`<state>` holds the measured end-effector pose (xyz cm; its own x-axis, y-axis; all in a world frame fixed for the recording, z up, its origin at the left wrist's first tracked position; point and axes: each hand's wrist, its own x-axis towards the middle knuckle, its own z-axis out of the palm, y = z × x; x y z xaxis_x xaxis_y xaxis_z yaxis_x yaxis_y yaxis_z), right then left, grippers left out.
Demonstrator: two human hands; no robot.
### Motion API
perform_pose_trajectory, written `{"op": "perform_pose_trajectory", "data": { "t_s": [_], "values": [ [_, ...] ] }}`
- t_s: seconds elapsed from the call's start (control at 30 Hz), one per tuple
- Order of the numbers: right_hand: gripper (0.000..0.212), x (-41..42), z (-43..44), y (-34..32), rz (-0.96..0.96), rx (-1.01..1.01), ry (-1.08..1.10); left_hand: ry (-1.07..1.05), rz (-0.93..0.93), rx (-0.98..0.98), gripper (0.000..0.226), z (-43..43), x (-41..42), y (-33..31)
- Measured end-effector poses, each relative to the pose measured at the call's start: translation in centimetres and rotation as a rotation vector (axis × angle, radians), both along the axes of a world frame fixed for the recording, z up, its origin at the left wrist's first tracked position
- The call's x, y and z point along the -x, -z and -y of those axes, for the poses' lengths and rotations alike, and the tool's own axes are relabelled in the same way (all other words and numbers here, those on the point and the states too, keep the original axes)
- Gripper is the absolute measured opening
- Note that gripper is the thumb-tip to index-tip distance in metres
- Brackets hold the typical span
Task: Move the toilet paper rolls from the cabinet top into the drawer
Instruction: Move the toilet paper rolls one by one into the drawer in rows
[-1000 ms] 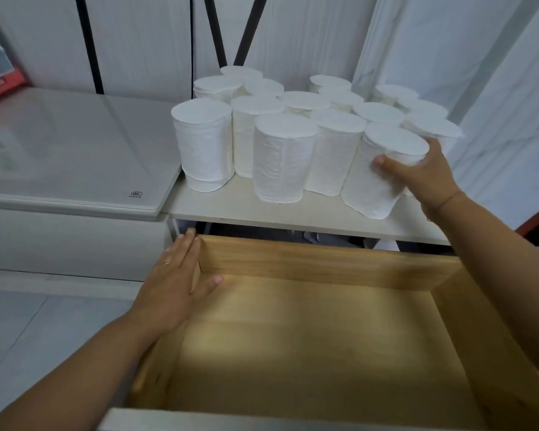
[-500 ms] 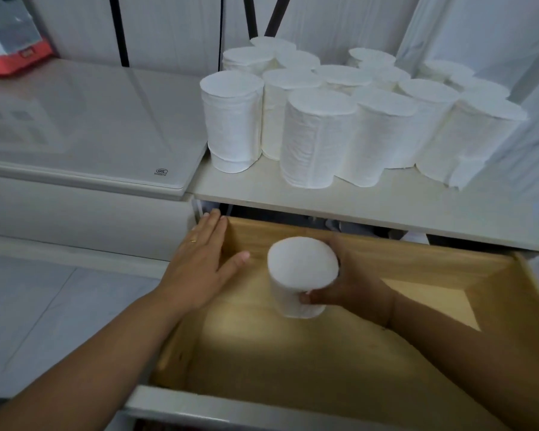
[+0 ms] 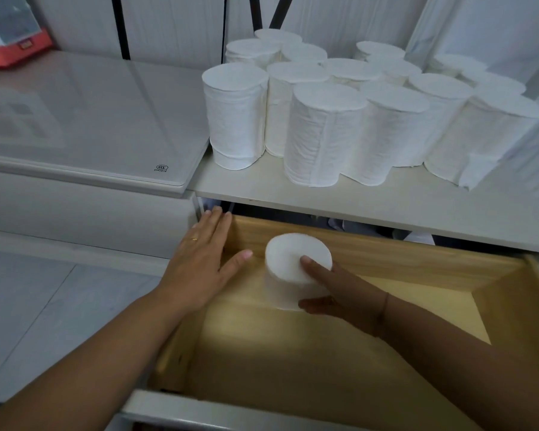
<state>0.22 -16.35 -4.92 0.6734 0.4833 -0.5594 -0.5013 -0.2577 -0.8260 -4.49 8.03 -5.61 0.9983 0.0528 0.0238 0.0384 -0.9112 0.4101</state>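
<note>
Several white toilet paper rolls (image 3: 324,132) stand upright in a cluster on the pale cabinet top (image 3: 386,206). Below it the wooden drawer (image 3: 386,259) is pulled out. One roll (image 3: 290,262) stands upright in the drawer's back left corner, and my right hand (image 3: 333,287) grips its right side with fingers over its top edge. My left hand (image 3: 203,259) lies flat, fingers spread, on the drawer's left wall near the back corner.
A glossy white appliance lid (image 3: 91,119) adjoins the cabinet on the left, with a red-based box (image 3: 13,42) at its far corner. Grey floor tiles (image 3: 28,321) lie to the left. The drawer's white front (image 3: 199,412) is nearest me.
My right hand lifted a roll from the right end of the cluster, carried it down into the drawer, and now has it low in the back left corner. My left hand stayed on the drawer wall.
</note>
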Motion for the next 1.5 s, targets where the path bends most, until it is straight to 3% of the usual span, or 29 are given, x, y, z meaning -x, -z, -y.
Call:
{"op": "perform_pose_trajectory", "data": {
  "t_s": [0.2, 0.43, 0.5, 0.63, 0.7, 0.77, 1.0, 1.13, 1.23, 1.33, 1.5],
  "values": [
    [0.07, -0.3, -6.8, -0.3, -0.113, -0.038, 0.176, -0.001, -0.012, 0.003, 0.08, 0.2, -0.1, -0.1],
    [0.05, -0.2, -7.9, -0.9, -0.023, -0.002, 0.011, 0.02, 0.003, 0.006, 0.072, 0.1, -0.3, 0.2],
    [0.041, -0.4, -6.8, -1.9, 0.273, 0.184, 0.006, 0.028, 0.001, 0.007, 0.072, 0.0, -0.3, 0.2],
    [0.042, -2.0, -4.3, -5.9, 1.045, 0.296, 0.395, 0.031, -0.016, 0.011, 0.074, 0.0, -0.4, 0.2],
    [0.047, -4.1, -3.6, -8.3, 1.283, 0.313, 0.461, 0.029, -0.019, 0.011, 0.075, 0.0, -0.4, 0.2],
    [0.054, -6.6, -3.4, -10.4, 1.377, 0.35, 0.475, 0.027, -0.022, 0.006, 0.075, 0.0, -0.5, 0.2],
    [0.056, -11.2, -5.3, -13.2, 1.298, 0.332, 0.376, 0.025, -0.001, 0.017, 0.076, -0.1, -0.5, 0.7],
    [0.074, -12.2, -5.5, -14.0, 1.27, 0.494, 0.333, 0.024, 0.002, 0.0, 0.076, -0.2, -0.6, 0.9],
    [0.085, -12.6, -5.3, -14.3, 1.229, 0.596, 0.179, 0.025, 0.01, -0.001, 0.075, -0.1, -0.7, 1.0],
    [0.097, -12.6, -5.2, -14.2, 1.157, 0.533, 0.128, 0.025, 0.001, -0.005, 0.075, -0.1, -0.7, 0.8],
    [0.087, -9.4, -3.2, -14.2, 1.18, 0.48, 0.093, 0.025, -0.011, 0.008, 0.076, 0.0, -0.6, 0.6]
  ]
}}
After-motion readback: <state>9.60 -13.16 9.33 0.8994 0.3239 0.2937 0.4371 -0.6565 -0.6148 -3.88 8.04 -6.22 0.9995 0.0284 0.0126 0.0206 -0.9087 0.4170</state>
